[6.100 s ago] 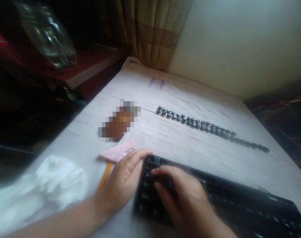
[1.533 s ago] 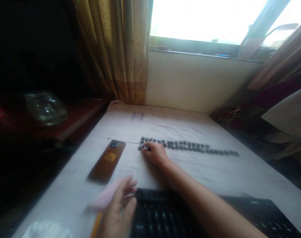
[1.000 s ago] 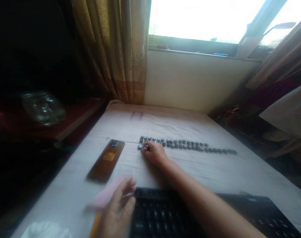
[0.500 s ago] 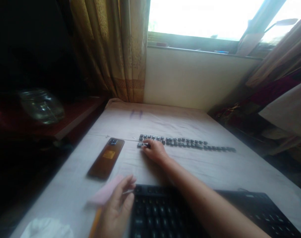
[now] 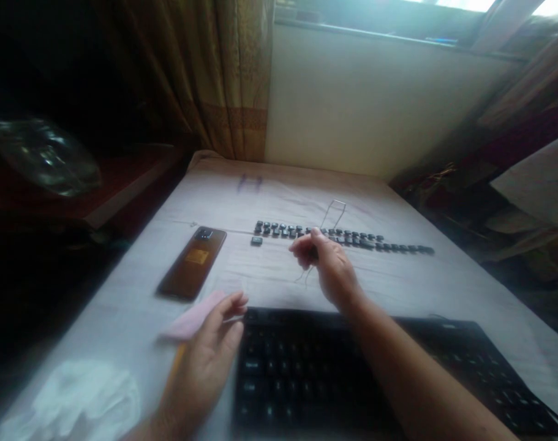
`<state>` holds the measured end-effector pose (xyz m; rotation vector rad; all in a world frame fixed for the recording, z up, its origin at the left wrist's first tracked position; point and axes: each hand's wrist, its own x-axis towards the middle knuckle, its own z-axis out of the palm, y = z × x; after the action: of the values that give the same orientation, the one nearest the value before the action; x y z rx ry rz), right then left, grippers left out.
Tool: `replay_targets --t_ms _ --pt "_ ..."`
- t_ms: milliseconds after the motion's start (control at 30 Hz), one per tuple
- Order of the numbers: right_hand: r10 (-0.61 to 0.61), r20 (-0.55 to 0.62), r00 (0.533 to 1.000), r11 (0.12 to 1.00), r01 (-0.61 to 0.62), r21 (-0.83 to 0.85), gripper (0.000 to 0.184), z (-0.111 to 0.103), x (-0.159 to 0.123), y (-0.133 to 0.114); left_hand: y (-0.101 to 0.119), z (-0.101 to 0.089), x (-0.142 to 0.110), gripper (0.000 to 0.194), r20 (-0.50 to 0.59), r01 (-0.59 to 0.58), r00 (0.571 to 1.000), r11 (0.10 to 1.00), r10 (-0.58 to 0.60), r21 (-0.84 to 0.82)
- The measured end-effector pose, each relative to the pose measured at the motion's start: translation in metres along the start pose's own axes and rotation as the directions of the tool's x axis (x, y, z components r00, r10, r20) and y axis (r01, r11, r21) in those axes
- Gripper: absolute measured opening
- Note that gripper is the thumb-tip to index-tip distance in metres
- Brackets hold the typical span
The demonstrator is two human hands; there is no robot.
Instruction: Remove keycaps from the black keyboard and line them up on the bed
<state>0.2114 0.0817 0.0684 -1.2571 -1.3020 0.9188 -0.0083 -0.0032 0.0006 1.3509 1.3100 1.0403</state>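
My right hand point(image 5: 327, 263) is raised over the sheet, closed around a thin wire keycap puller point(image 5: 338, 202). The puller's square loop sticks up past the fingers and its two wire ends hang below them. Behind the hand, black keycaps point(image 5: 365, 244) lie in rows, and a single keycap point(image 5: 256, 241) sits apart at their left front. My left hand point(image 5: 217, 343) is open beside the upper left corner of a black keyboard point(image 5: 297, 367), thumb and fingers apart; whether it touches the edge I cannot tell. My right forearm crosses over the keyboard.
A brown phone point(image 5: 193, 263) lies face down at the left, with a pink cloth point(image 5: 193, 321) nearer me. Crumpled white material point(image 5: 86, 398) is at the lower left. A glass jar point(image 5: 44, 156) stands on a red-brown shelf point(image 5: 117, 202) beyond the left edge.
My right hand has left the lone keycap, moved right, and now shows the wire puller in its grip. The view has tilted downward. My left hand keeps its place by the keyboard.
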Motion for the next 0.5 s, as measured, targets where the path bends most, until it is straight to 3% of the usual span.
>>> replay_targets --t_ms 133,300,500 --pt "0.073 -0.001 0.997 0.997 -0.073 -0.016 0.066 -0.010 -0.027 -0.007 0.002 0.001 -0.001 0.039 -0.009 -0.004 1.000 1.000 0.004 -0.007" --pt "0.230 0.221 0.948 0.972 -0.234 -0.008 0.047 -0.021 -0.046 -0.007 0.003 0.000 -0.001 0.039 -0.001 -0.020 1.000 0.999 0.020 0.025" --pt "0.240 0.415 0.878 0.949 -0.302 0.089 0.027 -0.022 -0.055 0.003 0.004 0.001 0.000 0.038 -0.003 -0.039 0.999 0.999 0.039 0.036"
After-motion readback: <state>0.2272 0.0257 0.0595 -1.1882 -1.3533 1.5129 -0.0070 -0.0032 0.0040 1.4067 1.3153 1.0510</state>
